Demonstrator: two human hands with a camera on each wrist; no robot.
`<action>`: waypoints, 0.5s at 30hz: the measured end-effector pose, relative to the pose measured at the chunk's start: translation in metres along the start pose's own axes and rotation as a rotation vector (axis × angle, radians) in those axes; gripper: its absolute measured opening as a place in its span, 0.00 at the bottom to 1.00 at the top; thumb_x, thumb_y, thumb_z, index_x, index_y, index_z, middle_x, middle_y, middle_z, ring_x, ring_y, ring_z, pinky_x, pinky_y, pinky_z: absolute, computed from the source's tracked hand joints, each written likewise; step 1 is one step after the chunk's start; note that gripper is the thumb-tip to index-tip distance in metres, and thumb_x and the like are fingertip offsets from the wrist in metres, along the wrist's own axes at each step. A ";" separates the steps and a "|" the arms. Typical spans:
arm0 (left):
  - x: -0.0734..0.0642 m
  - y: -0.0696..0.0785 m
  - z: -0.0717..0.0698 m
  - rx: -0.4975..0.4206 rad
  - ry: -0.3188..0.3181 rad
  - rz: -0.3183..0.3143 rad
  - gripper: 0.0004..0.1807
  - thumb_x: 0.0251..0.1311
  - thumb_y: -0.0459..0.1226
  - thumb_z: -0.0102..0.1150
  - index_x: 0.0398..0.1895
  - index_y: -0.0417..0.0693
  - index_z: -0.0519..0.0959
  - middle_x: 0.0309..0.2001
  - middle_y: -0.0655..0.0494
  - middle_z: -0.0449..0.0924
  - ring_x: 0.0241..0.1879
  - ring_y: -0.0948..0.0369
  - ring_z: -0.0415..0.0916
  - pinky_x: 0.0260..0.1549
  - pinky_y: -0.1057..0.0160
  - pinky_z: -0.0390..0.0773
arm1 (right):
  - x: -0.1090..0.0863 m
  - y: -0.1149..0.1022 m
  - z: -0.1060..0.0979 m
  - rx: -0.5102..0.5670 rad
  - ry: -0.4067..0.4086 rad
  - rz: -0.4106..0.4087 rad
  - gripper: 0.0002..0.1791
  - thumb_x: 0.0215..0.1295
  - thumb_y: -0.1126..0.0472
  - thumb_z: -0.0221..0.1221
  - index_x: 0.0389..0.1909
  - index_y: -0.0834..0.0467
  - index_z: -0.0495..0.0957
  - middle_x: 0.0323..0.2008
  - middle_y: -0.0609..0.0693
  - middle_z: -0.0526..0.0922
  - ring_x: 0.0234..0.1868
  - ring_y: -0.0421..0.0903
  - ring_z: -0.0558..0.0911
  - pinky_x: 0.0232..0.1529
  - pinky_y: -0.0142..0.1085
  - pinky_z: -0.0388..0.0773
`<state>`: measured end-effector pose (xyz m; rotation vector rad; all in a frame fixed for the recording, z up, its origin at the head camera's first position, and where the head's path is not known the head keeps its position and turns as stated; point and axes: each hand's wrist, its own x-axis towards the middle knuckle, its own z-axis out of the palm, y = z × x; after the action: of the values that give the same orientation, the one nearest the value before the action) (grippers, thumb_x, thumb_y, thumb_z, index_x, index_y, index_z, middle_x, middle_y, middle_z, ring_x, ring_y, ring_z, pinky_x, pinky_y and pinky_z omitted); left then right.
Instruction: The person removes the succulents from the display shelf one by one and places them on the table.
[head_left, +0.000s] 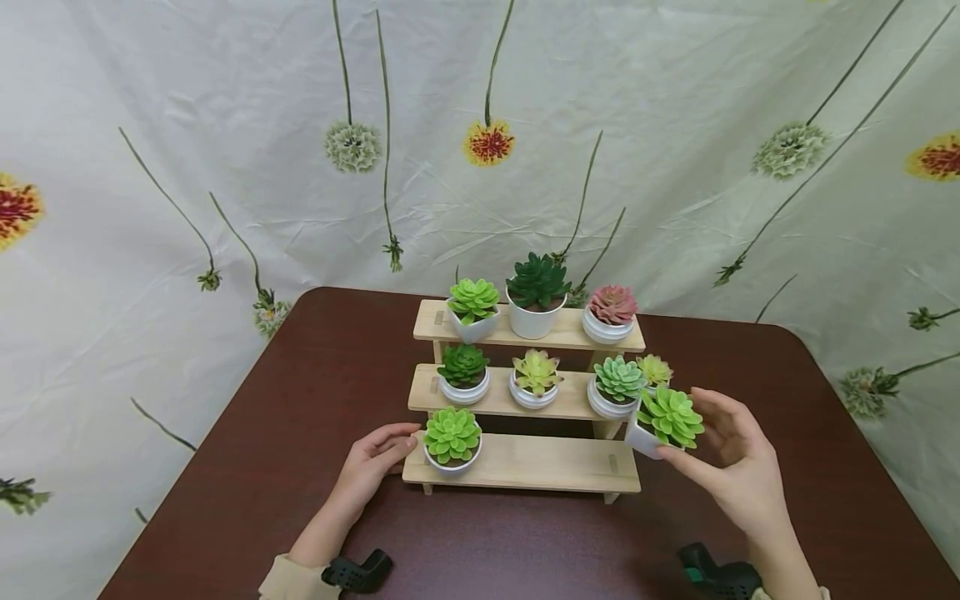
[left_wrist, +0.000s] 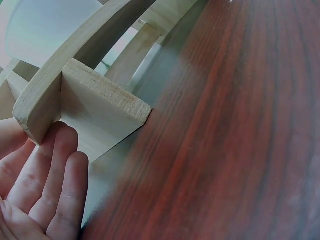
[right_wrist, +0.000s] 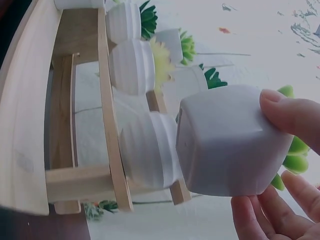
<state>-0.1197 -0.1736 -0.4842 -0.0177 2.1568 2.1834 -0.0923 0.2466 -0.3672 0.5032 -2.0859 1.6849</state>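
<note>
Wrist devices (head_left: 358, 572): black, one at each wrist, above the near part of the table (head_left: 517, 542).
Left hand (head_left: 369, 465): fingers pinch the left end of the bottom shelf (head_left: 547, 462), thumb against the board, others curled beneath; judged a steadying hold.
Right hand (head_left: 750, 475): fingers grasp the square pot (right_wrist: 225, 145), thumb and fingertips on opposite walls; this grip appears to spare the leaves.
Square pot: tilted, held off the shelves just beyond the right end of the bottom shelf; contact with the neighbouring ribbed pot (right_wrist: 150, 150) cannot be told.
Bottom shelf: one round pot (head_left: 453, 469) at its left end, bare from there to its right end.
Middle shelf (head_left: 573, 399): three pots, spaced left end, centre, right end.
Top shelf (head_left: 574, 327): three pots, likewise; stepped tiers presumably keep every row visible.
Yellow-green plant (head_left: 656, 369): behind the middle shelf's right end; its support is hidden.
</note>
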 end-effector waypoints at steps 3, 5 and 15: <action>0.000 0.000 0.000 0.002 -0.002 0.007 0.19 0.61 0.35 0.59 0.53 0.33 0.75 0.39 0.56 0.83 0.42 0.63 0.79 0.36 0.62 0.80 | 0.000 0.002 -0.004 -0.015 0.026 0.013 0.42 0.35 0.89 0.64 0.58 0.74 0.65 0.54 0.46 0.76 0.51 0.39 0.75 0.49 0.24 0.71; 0.000 0.000 0.000 0.001 -0.005 0.012 0.20 0.62 0.35 0.59 0.54 0.33 0.75 0.39 0.57 0.83 0.41 0.63 0.79 0.36 0.62 0.80 | 0.001 0.003 -0.006 -0.030 0.056 0.043 0.42 0.35 0.89 0.64 0.58 0.73 0.65 0.53 0.47 0.76 0.51 0.39 0.76 0.49 0.24 0.71; -0.001 0.001 0.000 0.009 -0.008 0.019 0.19 0.62 0.35 0.59 0.53 0.33 0.75 0.40 0.57 0.83 0.41 0.64 0.79 0.36 0.62 0.80 | -0.001 0.033 -0.016 -0.059 0.140 0.093 0.41 0.37 0.87 0.65 0.59 0.71 0.66 0.52 0.50 0.76 0.48 0.39 0.76 0.45 0.22 0.72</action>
<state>-0.1185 -0.1741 -0.4830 0.0120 2.1721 2.1801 -0.1070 0.2690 -0.3927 0.2651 -2.0790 1.6531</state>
